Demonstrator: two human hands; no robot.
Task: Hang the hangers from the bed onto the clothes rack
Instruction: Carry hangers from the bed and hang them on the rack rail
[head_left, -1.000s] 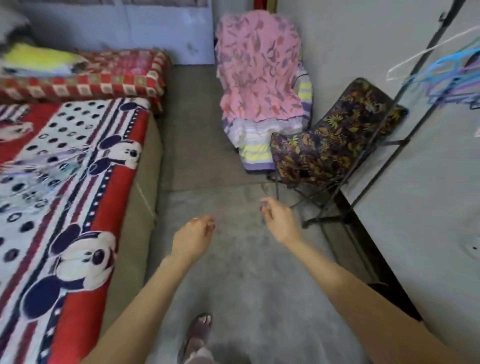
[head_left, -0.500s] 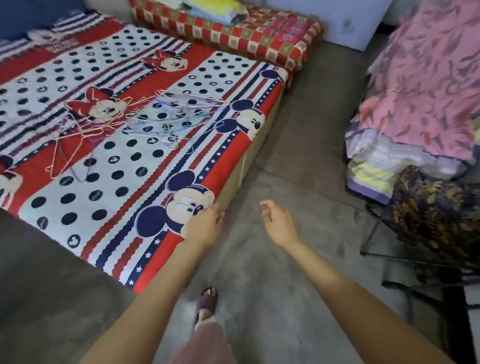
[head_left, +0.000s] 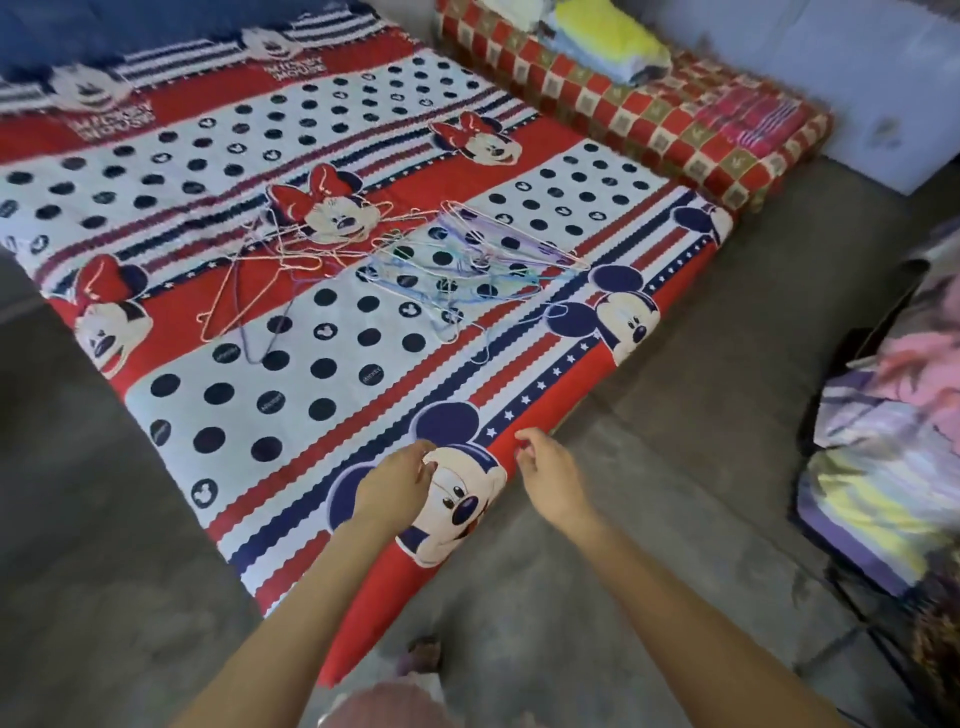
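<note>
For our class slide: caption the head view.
Both empty hands, left hand and right hand, reach toward tangled hangers on the bed.

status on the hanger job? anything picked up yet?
Done: nothing that this view can confirm; the clothes rack is out of frame. In hand: nothing. The left hand and right hand are both empty, reaching over the near edge of the bed. Left: two tangled piles remain on the bedsheet, the pink hangers and the blue and purple hangers, both untouched.

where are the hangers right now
In the head view, the hangers lie in a tangled pile mid-bed on the cartoon sheet, beyond both empty hands.
</note>
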